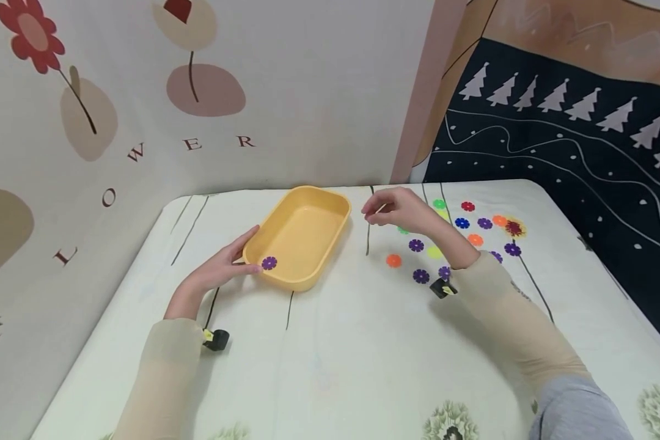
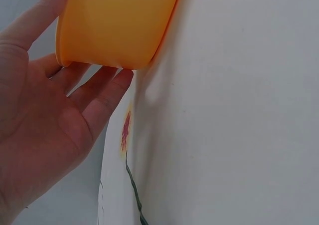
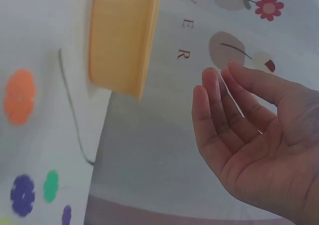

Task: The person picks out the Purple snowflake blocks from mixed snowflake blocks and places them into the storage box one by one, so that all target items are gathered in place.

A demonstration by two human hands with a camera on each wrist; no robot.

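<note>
Holding the yellow tray (image 1: pixel 308 235) at its near left corner, by the back of the desk (image 1: pixel 363 354), with the left hand (image 1: pixel 217 269), gripping with the thumb by the rim and fingers around the outside. Probably being light, stiff and a bit slippery, so needing just a gentle pinch on the rim. Seeing one purple piece (image 1: pixel 269 263) inside that corner. Hanging the right hand (image 1: pixel 398 211) beside the tray with fingers loosely bent, showing nothing between them. Seeing more pieces (image 1: pixel 420 276) to the right, likely being thin and light, asking for fingertips at the edges.
</note>
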